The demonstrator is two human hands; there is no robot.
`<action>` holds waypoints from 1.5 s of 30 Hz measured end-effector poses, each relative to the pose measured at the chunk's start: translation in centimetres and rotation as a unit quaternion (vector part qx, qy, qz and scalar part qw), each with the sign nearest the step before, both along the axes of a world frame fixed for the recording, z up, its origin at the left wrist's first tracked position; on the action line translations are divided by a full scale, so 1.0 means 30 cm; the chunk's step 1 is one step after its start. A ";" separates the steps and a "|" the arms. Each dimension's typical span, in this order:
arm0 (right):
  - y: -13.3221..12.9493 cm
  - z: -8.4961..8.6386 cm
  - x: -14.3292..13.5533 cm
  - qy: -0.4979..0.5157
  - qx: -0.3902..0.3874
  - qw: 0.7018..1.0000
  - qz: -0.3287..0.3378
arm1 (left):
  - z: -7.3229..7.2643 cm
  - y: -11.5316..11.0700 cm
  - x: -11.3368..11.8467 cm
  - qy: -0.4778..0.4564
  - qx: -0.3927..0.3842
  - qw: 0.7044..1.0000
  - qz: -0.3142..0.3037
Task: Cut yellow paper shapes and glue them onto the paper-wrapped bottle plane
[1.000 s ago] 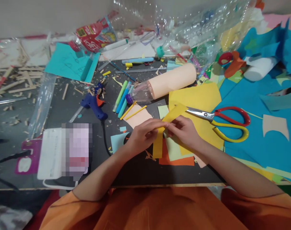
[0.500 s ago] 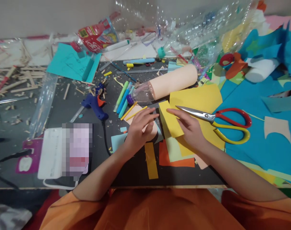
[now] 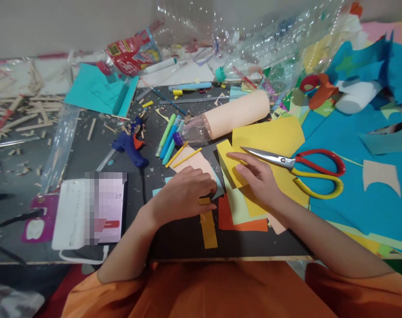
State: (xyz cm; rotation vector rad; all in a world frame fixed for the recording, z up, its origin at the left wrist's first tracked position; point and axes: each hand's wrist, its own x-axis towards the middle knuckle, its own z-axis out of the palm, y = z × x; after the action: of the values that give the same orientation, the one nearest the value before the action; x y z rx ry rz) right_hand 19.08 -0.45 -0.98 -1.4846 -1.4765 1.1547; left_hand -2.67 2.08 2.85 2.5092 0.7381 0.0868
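Currently, left hand [image 3: 184,194] palm down, fingers bent, thumb apart and over the mustard strip [image 3: 209,232] on the counter [image 3: 254,246]; grip part-open, contact unclear. Right hand [image 3: 259,179] angles in, grip loose, thumb and index spread over the yellow rectangle [image 3: 229,164], just left of the scissors [image 3: 283,160].

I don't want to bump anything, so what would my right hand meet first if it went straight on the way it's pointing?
Past the small yellow paper under its fingertips, your right hand would probably meet the lying bottle; the hand's height is unclear, so it might pass above.
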 end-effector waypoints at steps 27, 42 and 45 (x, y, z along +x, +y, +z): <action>0.003 -0.032 -0.010 0.100 0.023 0.995 -0.015 | -0.060 -0.032 0.035 -0.100 -0.103 0.985 0.096; 0.006 -0.040 -0.008 0.071 0.050 0.996 -0.016 | -0.106 -0.032 0.047 -0.104 0.023 0.985 0.139; 0.006 -0.043 -0.009 0.073 0.044 0.996 -0.017 | -0.107 -0.035 0.050 -0.111 0.039 0.984 0.132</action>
State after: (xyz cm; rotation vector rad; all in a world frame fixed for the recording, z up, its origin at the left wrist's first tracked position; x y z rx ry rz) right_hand 18.81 -0.25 -2.26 -1.3318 -1.3801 1.1388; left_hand -1.17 1.02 -0.38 2.4067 0.9841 0.4893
